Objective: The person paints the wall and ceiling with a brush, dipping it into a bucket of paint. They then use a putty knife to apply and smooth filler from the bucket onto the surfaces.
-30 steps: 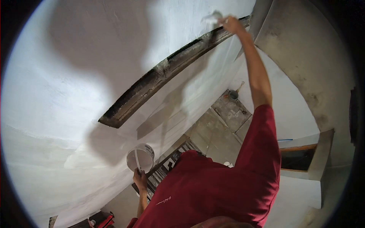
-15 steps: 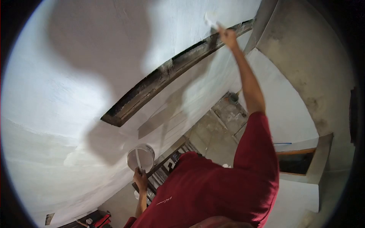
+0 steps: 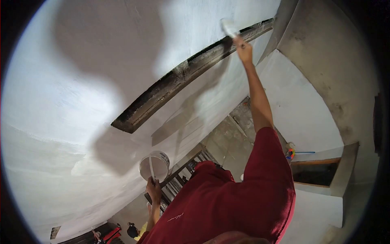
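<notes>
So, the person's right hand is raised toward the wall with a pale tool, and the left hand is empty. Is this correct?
Not quite: the left hand is not empty. The head view shows it holding a bucket. The right hand is indeed raised toward the wall with a pale tool.

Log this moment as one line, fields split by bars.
right hand: holds blurred pale brush near dark strip in wall | left hand: holds open bucket | brush touching wall: cannot tell
</notes>
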Motion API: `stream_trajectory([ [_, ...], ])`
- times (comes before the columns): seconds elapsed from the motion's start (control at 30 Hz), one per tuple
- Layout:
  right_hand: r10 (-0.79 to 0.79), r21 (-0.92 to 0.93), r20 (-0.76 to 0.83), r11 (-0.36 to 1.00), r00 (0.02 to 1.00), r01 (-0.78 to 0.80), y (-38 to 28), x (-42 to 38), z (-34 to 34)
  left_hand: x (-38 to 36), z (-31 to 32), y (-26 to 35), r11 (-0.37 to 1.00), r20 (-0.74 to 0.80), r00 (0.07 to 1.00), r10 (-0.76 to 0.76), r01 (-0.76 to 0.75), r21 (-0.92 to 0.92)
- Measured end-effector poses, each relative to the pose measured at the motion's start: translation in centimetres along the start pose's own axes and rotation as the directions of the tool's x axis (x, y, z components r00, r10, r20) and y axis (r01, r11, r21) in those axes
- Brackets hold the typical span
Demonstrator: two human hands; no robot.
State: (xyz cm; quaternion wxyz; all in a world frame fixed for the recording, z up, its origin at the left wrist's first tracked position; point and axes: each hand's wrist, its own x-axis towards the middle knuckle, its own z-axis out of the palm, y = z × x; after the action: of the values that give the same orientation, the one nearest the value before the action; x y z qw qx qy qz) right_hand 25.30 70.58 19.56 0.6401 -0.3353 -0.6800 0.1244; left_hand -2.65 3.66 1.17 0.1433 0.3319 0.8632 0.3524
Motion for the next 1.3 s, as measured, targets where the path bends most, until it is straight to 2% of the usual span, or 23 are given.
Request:
stream_trajectory([
  [0.07,0.201,-0.230,0.178,0.960,0.963,-0.158,-0.2,-4.7,1.5,-0.1,-0.2,0.4,1.000,-0.008,1.000,-0.011,0.011,-0.006],
  [0.13,0.203,-0.350,0.317,0.933,0.927,-0.085,1.3,-8.1,1.1,0.0,-0.2,0.5,1.000,-0.013,1.000,0.000,0.000,-0.014],
  [0.2,0.300,-0.480,0.495,0.877,0.815,-0.031,-0.7,-11.6,-0.5,-0.5,-0.4,0.3,1.000,-0.007,1.000,-0.004,0.003,-0.024],
  [0.27,0.103,-0.238,0.328,0.971,0.939,-0.023,1.2,-18.0,-0.1,-0.1,-0.2,0.5,0.999,0.003,1.000,-0.019,0.019,-0.042],
  [0.3,0.232,-0.091,0.267,0.972,0.935,-0.215,-0.2,-20.7,-0.3,-0.2,-0.5,1.3,0.993,0.026,0.999,-0.034,0.037,-0.113],
  [0.33,0.371,0.067,0.229,0.916,0.900,-0.395,-2.4,-24.0,-0.5,0.0,-0.4,1.2,0.996,0.003,1.000,-0.007,0.007,-0.083],
  [0.37,0.638,0.082,0.269,0.731,0.721,-0.677,-6.6,-25.9,-1.3,0.0,-0.2,0.5,0.999,-0.014,1.000,0.017,-0.018,-0.049],
  [0.4,0.832,0.069,0.312,0.461,0.458,-0.885,-11.2,-26.9,-2.3,-0.2,0.0,-0.2,0.999,-0.028,0.999,0.035,-0.035,-0.014],
  [0.47,0.812,0.233,0.428,0.324,0.396,-0.917,-15.7,-30.3,-2.3,0.1,0.4,-1.6,0.986,0.050,0.994,-0.096,0.101,-0.129],
  [0.5,0.796,0.305,0.483,0.238,0.365,-0.922,-17.3,-31.4,-2.2,0.0,0.3,-1.3,0.979,0.037,0.993,-0.108,0.113,-0.171],
  [0.6,0.622,0.305,0.755,-0.052,0.208,-0.951,-22.3,-31.3,-1.9,-0.4,0.1,-0.6,0.966,0.004,0.992,-0.128,0.125,-0.228],
  [0.63,0.546,0.286,0.807,-0.027,0.226,-0.958,-22.5,-32.1,-1.5,-0.1,-0.1,-0.2,0.964,-0.011,0.992,-0.123,0.117,-0.238],
  [0.73,0.461,0.194,0.872,-0.016,0.165,-0.981,-25.8,-31.3,-0.6,0.0,-0.3,0.0,0.950,-0.015,0.992,-0.126,0.117,-0.288],
  [0.83,0.282,0.201,0.946,-0.126,0.159,-0.971,-27.9,-31.0,0.2,0.3,-0.5,0.7,0.951,-0.055,0.993,-0.106,0.085,-0.298],
  [0.87,0.284,0.190,0.948,-0.135,0.145,-0.972,-29.0,-31.2,0.2,-0.1,-0.7,0.9,0.951,-0.073,0.993,-0.098,0.072,-0.301],
  [1.03,0.255,0.158,0.961,-0.192,0.106,-0.969,-30.5,-31.0,1.0,0.7,-0.1,-1.1,0.773,-0.055,0.995,-0.080,0.027,-0.633],
  [1.1,0.179,0.104,0.982,-0.222,0.064,-0.969,-29.9,-31.1,1.1,1.9,-1.4,1.1,0.697,-0.032,0.997,-0.069,0.025,-0.717],
  [1.17,0.211,0.039,0.978,-0.181,0.000,-0.983,-29.4,-30.9,0.5,3.6,-1.9,2.0,0.671,0.005,0.999,-0.042,0.032,-0.740],
  [1.23,0.329,-0.039,0.942,-0.076,-0.062,-0.996,-29.9,-30.1,0.1,4.6,-2.9,2.2,0.613,0.067,0.995,-0.078,0.101,-0.783],
  [1.27,0.410,-0.034,0.911,0.164,0.037,-0.986,-31.0,-29.1,0.2,5.1,-3.2,2.9,0.557,0.111,0.987,-0.117,0.158,-0.816],
  [1.3,0.470,-0.065,0.872,0.381,0.132,-0.922,-32.6,-28.4,-0.5,5.3,-4.7,4.9,0.532,0.134,0.987,-0.091,0.161,-0.831],
])
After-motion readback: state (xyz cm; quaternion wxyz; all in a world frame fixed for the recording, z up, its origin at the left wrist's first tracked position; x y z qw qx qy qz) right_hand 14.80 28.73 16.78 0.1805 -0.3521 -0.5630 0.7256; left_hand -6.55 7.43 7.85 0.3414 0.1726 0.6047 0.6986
